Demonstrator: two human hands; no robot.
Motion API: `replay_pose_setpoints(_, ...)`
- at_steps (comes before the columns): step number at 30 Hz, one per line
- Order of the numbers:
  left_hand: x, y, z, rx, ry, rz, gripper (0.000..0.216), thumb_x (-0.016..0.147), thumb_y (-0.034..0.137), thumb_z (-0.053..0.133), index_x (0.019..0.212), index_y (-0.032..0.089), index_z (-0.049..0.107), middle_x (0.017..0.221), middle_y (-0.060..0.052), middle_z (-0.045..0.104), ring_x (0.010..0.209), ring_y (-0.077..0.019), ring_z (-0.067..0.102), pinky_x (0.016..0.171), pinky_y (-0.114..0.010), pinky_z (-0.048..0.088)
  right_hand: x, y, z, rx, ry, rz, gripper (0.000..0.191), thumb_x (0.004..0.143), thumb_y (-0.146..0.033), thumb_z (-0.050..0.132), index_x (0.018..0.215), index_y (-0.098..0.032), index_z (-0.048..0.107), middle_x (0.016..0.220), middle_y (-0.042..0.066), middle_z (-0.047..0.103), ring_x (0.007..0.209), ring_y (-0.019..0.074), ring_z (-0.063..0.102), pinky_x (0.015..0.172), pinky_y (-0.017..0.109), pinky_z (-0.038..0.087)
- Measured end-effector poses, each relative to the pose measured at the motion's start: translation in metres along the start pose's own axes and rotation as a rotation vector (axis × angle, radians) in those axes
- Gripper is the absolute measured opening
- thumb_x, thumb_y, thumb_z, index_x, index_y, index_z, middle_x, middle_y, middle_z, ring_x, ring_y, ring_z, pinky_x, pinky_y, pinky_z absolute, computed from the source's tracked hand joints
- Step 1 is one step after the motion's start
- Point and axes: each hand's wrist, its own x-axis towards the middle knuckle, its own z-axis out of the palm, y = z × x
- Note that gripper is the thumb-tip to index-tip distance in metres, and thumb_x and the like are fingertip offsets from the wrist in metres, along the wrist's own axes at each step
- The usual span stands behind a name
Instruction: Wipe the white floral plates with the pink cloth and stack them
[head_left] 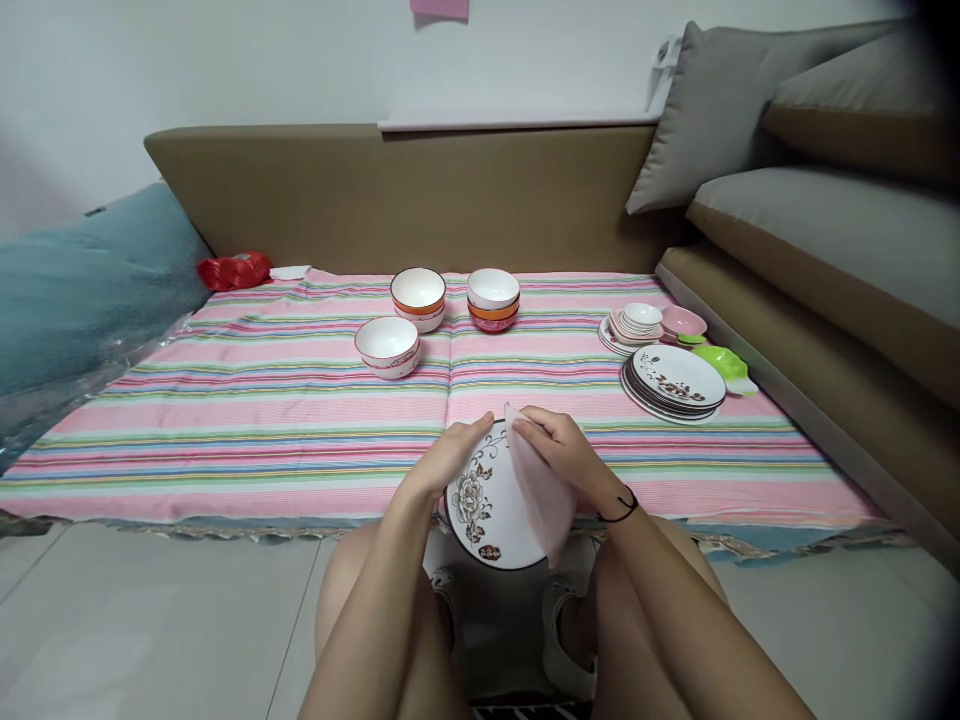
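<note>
A white plate (514,505) with a dark rim and brown flower print is held tilted above my knees, in front of the cloth's near edge. My left hand (450,458) grips its left rim, thumb on the upper face and the other fingers hidden behind. My right hand (556,450) pinches a thin pale pink cloth (544,490) at the plate's upper right edge. The cloth hangs down over the right part of the plate. Whether the right fingers also touch the plate's rim is hidden by the cloth.
Stacked bowls (418,290), more bowls (493,290) and a red-rimmed pair (387,347) stand on the striped cloth (247,400). At right are stacked flowered plates (675,382), small dishes (637,322), a pink bowl (683,322) and a green dish (720,362). Cushions (832,240) pile beyond.
</note>
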Motion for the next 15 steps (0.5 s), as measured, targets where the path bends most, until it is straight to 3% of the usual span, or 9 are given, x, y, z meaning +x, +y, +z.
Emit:
replay_pose_setpoints(7, 0.0024, 0.0016, 0.0083, -0.054, 0.015, -0.031, 0.053, 0.079, 0.065, 0.052, 0.083, 0.013, 0.065, 0.081, -0.007, 0.068, 0.07, -0.0202, 0.058, 0.064, -0.03, 0.041, 0.0026, 0.0041, 0.0029, -0.017, 0.07, 0.001, 0.02, 0.094, -0.033, 0.045, 0.082, -0.02, 0.055, 0.08, -0.001, 0.057, 0.076, 0.0156, 0.051, 0.07, 0.027, 0.038)
replay_pose_setpoints(11, 0.0029, 0.003, 0.0099, -0.068, 0.046, 0.026, 0.05, 0.08, 0.063, 0.052, 0.077, 0.014, 0.061, 0.073, -0.005, 0.065, 0.065, -0.0174, 0.055, 0.063, -0.028, 0.04, 0.004, 0.0074, 0.0013, -0.02, 0.169, -0.041, 0.014, 0.092, -0.03, 0.049, 0.089, -0.02, 0.059, 0.095, 0.004, 0.059, 0.092, 0.0189, 0.054, 0.083, 0.031, 0.04)
replay_pose_setpoints(15, 0.0018, 0.0023, 0.0109, -0.042, 0.051, 0.04, 0.049, 0.081, 0.063, 0.05, 0.077, 0.015, 0.06, 0.075, -0.004, 0.064, 0.067, -0.0177, 0.053, 0.065, -0.029, 0.041, 0.0038, 0.0077, 0.0005, -0.051, 0.206, -0.082, 0.014, 0.09, -0.028, 0.051, 0.08, -0.02, 0.057, 0.091, 0.004, 0.055, 0.09, 0.0189, 0.052, 0.081, 0.031, 0.041)
